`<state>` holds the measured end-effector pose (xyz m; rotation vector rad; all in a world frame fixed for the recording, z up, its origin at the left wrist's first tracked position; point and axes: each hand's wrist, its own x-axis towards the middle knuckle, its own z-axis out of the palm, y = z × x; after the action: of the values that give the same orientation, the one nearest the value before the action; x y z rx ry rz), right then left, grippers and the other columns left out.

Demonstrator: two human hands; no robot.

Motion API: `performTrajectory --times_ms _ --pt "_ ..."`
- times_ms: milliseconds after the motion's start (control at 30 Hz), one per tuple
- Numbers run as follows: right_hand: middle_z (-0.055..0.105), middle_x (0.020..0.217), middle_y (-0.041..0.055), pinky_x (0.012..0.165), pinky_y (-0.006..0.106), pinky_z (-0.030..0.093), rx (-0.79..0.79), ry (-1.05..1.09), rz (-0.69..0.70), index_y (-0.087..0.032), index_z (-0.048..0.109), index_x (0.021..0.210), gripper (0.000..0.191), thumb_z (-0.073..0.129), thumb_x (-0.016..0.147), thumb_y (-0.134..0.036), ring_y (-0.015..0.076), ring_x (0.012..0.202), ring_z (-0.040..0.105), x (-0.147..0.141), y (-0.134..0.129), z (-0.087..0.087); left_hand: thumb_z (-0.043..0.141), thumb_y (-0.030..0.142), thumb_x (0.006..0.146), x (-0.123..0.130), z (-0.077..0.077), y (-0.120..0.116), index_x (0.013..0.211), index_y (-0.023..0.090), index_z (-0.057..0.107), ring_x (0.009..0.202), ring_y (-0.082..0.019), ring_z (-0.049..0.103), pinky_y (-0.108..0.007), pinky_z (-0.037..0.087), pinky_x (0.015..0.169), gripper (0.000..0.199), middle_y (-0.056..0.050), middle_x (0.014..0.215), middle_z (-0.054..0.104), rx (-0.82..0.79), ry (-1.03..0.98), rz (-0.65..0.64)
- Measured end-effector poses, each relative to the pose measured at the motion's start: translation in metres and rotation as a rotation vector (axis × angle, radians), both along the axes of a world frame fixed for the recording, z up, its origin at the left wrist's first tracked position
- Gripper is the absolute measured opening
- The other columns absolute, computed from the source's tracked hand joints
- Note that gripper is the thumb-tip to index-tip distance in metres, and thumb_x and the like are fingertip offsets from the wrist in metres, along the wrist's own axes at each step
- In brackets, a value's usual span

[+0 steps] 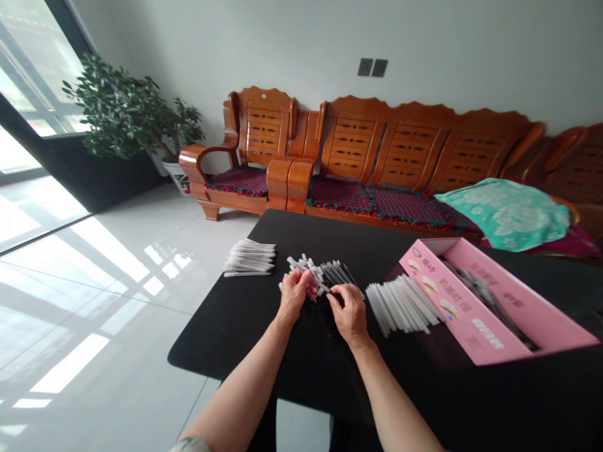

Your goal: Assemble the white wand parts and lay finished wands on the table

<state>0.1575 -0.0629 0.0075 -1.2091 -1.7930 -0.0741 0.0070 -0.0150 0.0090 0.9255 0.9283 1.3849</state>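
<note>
The pink cardboard box [471, 307] carries Chinese printing and small food pictures, too small to read. From the head view, the left hand [294, 295] is closed around a loose pile of slim white-and-black plastic sticks [325, 275]; the right hand [348, 314] curls over the pile's dark ends, its grip hidden. A neat bundle of sticks [249, 258] lies left of the hands and a fanned white row [400, 304] right, on the black bench [282, 358].
</note>
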Motion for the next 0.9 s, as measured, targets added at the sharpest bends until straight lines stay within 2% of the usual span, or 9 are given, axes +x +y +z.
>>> performTrajectory --times_ms 267,433,567,733,900 --pt "0.065 0.083 0.0062 0.081 0.038 0.048 -0.016 -0.02 0.008 -0.019 0.061 0.088 0.012 0.051 0.096 -0.021 0.0211 0.083 0.059 0.0 -0.0007 0.0008 0.072 0.054 0.075 -0.0004 -0.0027 0.001 0.076 0.014 0.062 0.045 -0.012 0.059 -0.021 0.046 0.041 0.042 -0.002 0.059 0.064 0.0 -0.005 0.002" --pt "0.066 0.089 0.0073 0.083 0.04 0.048 -0.015 -0.012 -0.006 -0.019 0.061 0.097 0.009 0.058 0.094 -0.027 0.0226 0.087 0.059 0.0008 0.0001 -0.0001 0.072 0.054 0.076 -0.0007 -0.0026 0.0015 0.077 0.014 0.062 0.045 -0.012 0.059 -0.022 0.046 0.041 0.042 -0.002 0.06 0.064 -0.001 -0.004 0.005" --pt "0.066 0.087 0.007 0.082 0.038 0.047 -0.015 -0.03 0.013 -0.019 0.062 0.091 0.011 0.052 0.096 -0.021 0.0214 0.085 0.059 0.0009 0.0008 -0.0012 0.073 0.054 0.075 -0.0005 -0.0025 0.0017 0.076 0.013 0.062 0.045 -0.012 0.059 -0.021 0.047 0.04 0.042 -0.002 0.059 0.063 -0.007 -0.011 0.004" --pt "0.065 0.087 0.0068 0.083 0.039 0.048 -0.022 -0.01 -0.011 -0.018 0.061 0.096 0.01 0.061 0.092 -0.028 0.0225 0.087 0.059 0.0004 0.0008 -0.0017 0.073 0.055 0.074 -0.0005 -0.0022 0.0018 0.076 0.013 0.062 0.044 -0.012 0.058 -0.021 0.047 0.04 0.044 -0.001 0.057 0.063 -0.001 -0.01 0.005" --pt "0.066 0.088 0.0072 0.083 0.038 0.047 -0.024 -0.025 0.018 -0.018 0.062 0.091 0.011 0.053 0.096 -0.021 0.0215 0.087 0.059 0.0003 0.0005 -0.0009 0.073 0.055 0.074 -0.0008 -0.0018 0.0015 0.076 0.013 0.062 0.044 -0.012 0.058 -0.021 0.046 0.04 0.044 -0.002 0.058 0.063 0.001 -0.013 0.008"
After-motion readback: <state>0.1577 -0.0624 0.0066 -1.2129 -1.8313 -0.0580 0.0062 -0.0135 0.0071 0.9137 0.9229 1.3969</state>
